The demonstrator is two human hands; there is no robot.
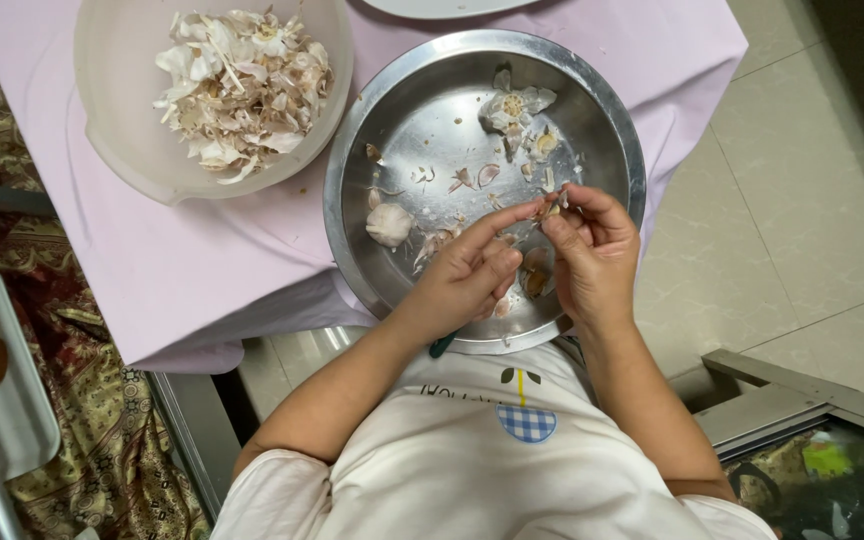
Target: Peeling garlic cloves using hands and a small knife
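My left hand (472,268) and my right hand (592,250) meet over the near side of a round steel tray (352,200). Both pinch one small garlic clove (551,209) between their fingertips, its skin partly lifted. In the tray lie an unpeeled garlic piece (389,224), a broken garlic bulb (514,106) at the far side, and scattered bits of skin. A few cloves (534,272) sit under my hands, partly hidden.
A translucent plastic bowl (112,120) full of garlic skins (242,85) stands at the far left on a pale pink tablecloth (202,270). A white plate edge (447,6) shows at the top. Tiled floor lies to the right, patterned fabric and a metal tray (22,420) to the left.
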